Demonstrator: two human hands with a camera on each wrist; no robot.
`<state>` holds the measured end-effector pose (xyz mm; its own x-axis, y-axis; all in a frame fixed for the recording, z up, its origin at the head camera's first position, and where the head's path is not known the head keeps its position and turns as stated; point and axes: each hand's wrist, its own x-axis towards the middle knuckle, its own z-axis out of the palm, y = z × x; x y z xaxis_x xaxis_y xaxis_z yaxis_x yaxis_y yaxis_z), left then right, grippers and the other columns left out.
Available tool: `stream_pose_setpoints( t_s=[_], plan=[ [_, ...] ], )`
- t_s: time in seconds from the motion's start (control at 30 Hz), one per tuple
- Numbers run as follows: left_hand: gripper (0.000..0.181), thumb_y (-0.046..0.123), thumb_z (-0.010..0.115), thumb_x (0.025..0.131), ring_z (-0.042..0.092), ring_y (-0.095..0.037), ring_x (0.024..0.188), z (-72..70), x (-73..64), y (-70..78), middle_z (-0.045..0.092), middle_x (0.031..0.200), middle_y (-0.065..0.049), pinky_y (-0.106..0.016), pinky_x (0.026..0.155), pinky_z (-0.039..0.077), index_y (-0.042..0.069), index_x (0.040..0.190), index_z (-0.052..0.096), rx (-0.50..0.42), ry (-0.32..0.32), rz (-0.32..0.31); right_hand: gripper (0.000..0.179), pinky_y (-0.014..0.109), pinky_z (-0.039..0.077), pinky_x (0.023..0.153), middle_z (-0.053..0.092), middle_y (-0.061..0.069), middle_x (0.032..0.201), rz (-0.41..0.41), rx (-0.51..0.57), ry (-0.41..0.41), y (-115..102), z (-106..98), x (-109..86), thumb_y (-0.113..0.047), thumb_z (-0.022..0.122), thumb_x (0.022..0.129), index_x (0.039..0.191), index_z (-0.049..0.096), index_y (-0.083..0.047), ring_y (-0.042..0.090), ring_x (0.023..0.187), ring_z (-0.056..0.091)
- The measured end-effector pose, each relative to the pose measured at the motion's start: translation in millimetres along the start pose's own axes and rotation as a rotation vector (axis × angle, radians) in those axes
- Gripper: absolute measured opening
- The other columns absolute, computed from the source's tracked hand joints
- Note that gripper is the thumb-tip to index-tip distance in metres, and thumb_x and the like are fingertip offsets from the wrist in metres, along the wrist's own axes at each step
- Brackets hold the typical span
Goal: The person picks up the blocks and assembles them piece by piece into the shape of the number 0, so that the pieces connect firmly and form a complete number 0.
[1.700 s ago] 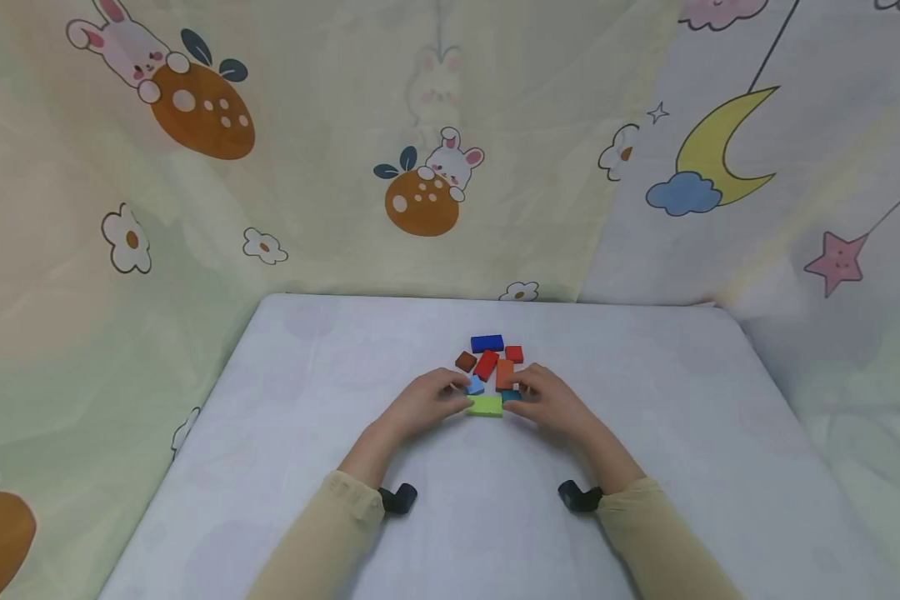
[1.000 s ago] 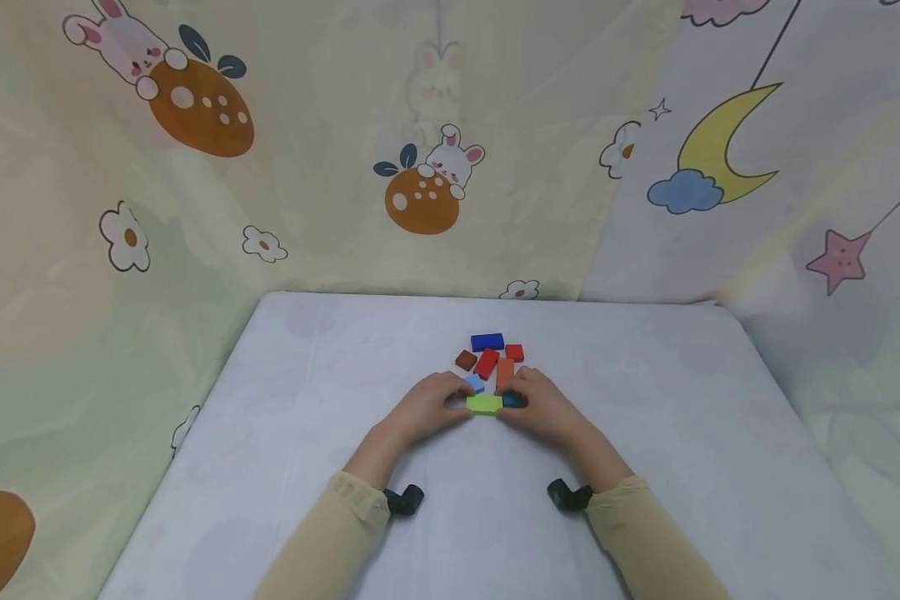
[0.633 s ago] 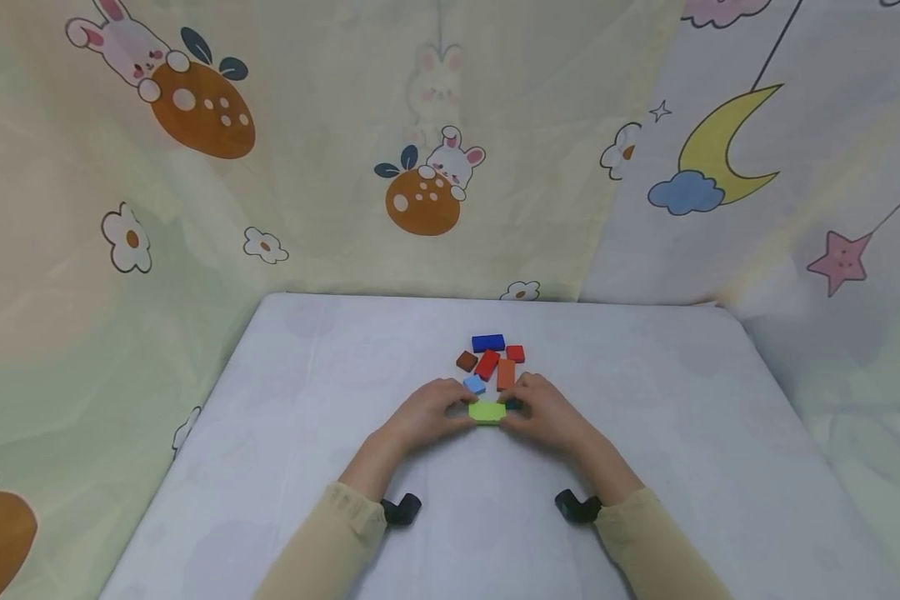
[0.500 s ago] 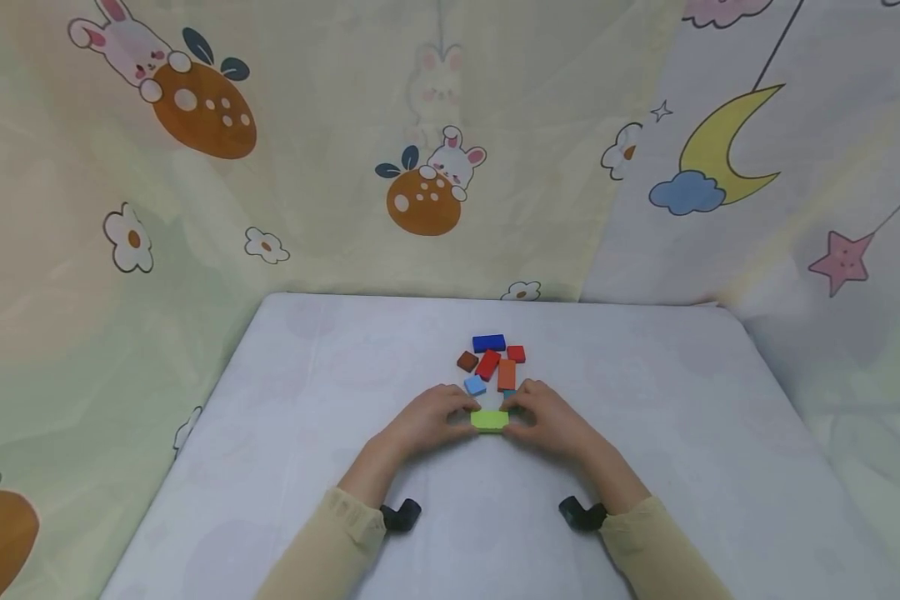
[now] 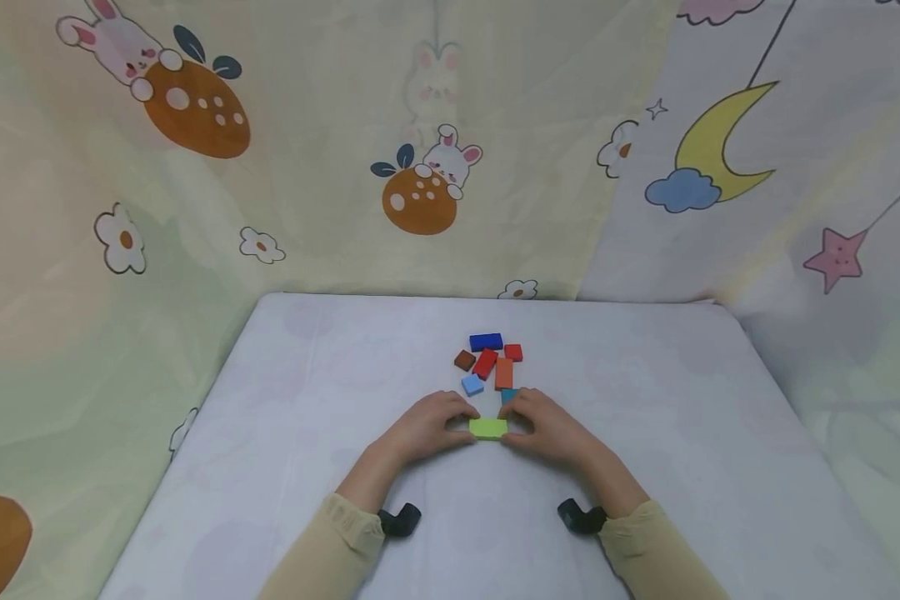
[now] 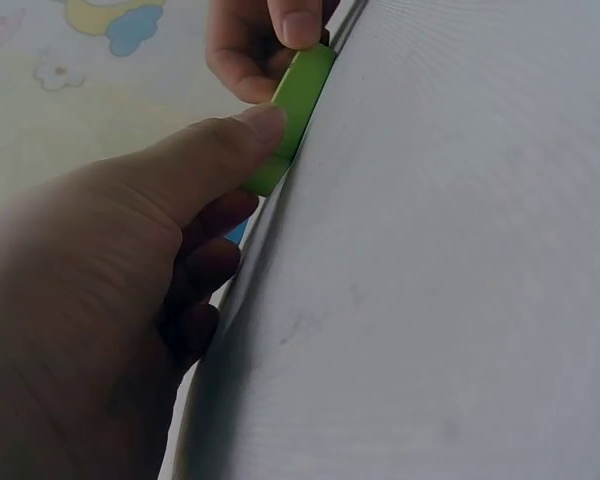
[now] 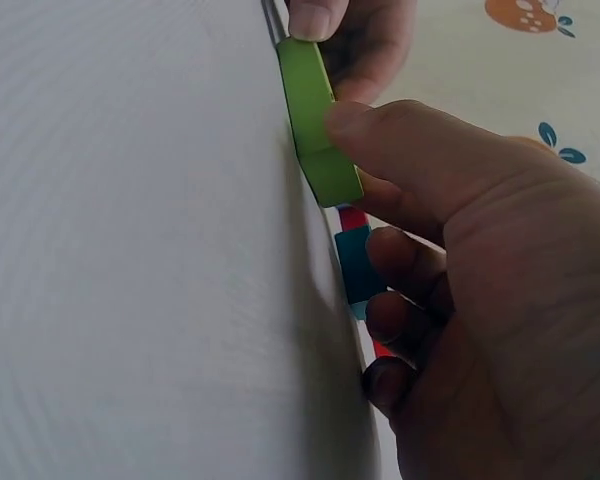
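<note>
A lime-green block (image 5: 488, 429) lies crosswise nearest to the person, in front of the other blocks. My left hand (image 5: 431, 427) pinches its left end between thumb and fingers. At the opposite end, my right hand (image 5: 551, 429) pinches it the same way. In the right wrist view, the right thumb lies on the near face of the green block (image 7: 315, 125), with a teal block (image 7: 356, 262) behind it by the curled fingers. The left wrist view shows the left thumb on the green block (image 6: 302, 95) too.
Behind the green block lie a light blue block (image 5: 472, 384), an orange block (image 5: 503, 374), a red block (image 5: 485, 363), a brown block (image 5: 464, 360), a small red block (image 5: 513, 352) and a dark blue block (image 5: 486, 342). All sit on a white-covered table (image 5: 330, 358) against a printed cloth backdrop.
Both hands have closed on the green block's ends and drawn it toward the person, away from the light blue and teal blocks. The other blocks stay where they were.
</note>
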<state>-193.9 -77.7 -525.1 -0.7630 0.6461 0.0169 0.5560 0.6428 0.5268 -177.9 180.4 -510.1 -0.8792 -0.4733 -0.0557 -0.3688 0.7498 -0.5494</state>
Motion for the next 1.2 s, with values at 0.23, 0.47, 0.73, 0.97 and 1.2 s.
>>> stream_pose_setpoints(
  t_s=[0.23, 0.47, 0.73, 0.97, 1.2],
  plan=[
    [0.035, 0.045, 0.069, 0.091, 0.057, -0.007, 0.115, 1.1, 2.3, -1.7, 0.065, 0.119, 0.014, -0.033, 0.103, 0.048, 0.032, 0.123, 0.066, -0.006, 0.001, -0.002, 0.028, 0.032, 0.05, 0.08, 0.056, -0.004, 0.097, 0.126, 0.113, 0.151, 9.7, -14.3, 3.3, -0.032, 0.071, 0.09, 0.115, 0.063, -0.024, 0.016, 0.092, 0.052],
    [0.035, 0.046, 0.068, 0.091, 0.056, -0.007, 0.117, 3.4, 3.1, -2.2, 0.064, 0.12, 0.015, -0.034, 0.104, 0.047, 0.034, 0.124, 0.065, -0.019, -0.01, -0.014, 0.043, 0.041, 0.052, 0.095, 0.057, -0.003, 0.12, 0.223, 0.08, 0.117, 26.3, -18.5, 9.9, -0.035, 0.073, 0.087, 0.127, 0.059, -0.027, 0.017, 0.109, 0.052],
    [0.035, 0.047, 0.067, 0.091, 0.056, -0.007, 0.116, 3.9, 3.3, -4.0, 0.065, 0.12, 0.015, -0.034, 0.104, 0.047, 0.034, 0.124, 0.065, -0.012, 0.001, -0.008, 0.036, 0.047, 0.049, 0.102, 0.057, -0.005, 0.121, 0.205, 0.072, 0.107, 31.5, -13.3, 13.7, -0.036, 0.073, 0.088, 0.122, 0.063, -0.028, 0.019, 0.118, 0.053],
    [0.035, 0.047, 0.067, 0.091, 0.057, -0.008, 0.116, 4.3, 1.3, -5.6, 0.065, 0.119, 0.014, -0.034, 0.104, 0.047, 0.033, 0.123, 0.066, -0.019, 0.0, -0.01, 0.033, 0.045, 0.051, 0.1, 0.058, -0.004, 0.119, 0.205, 0.081, 0.122, 30.9, -10.4, 15.5, -0.035, 0.073, 0.088, 0.119, 0.064, -0.027, 0.018, 0.114, 0.054],
    [0.035, 0.047, 0.068, 0.091, 0.057, -0.007, 0.116, 4.9, -0.7, -6.2, 0.065, 0.119, 0.015, -0.034, 0.103, 0.048, 0.033, 0.123, 0.066, -0.018, 0.008, -0.009, 0.033, 0.045, 0.051, 0.098, 0.06, -0.004, 0.115, 0.232, 0.07, 0.125, 27.9, -9.6, 9.7, -0.037, 0.075, 0.086, 0.115, 0.065, -0.025, 0.018, 0.11, 0.054]
  ],
)
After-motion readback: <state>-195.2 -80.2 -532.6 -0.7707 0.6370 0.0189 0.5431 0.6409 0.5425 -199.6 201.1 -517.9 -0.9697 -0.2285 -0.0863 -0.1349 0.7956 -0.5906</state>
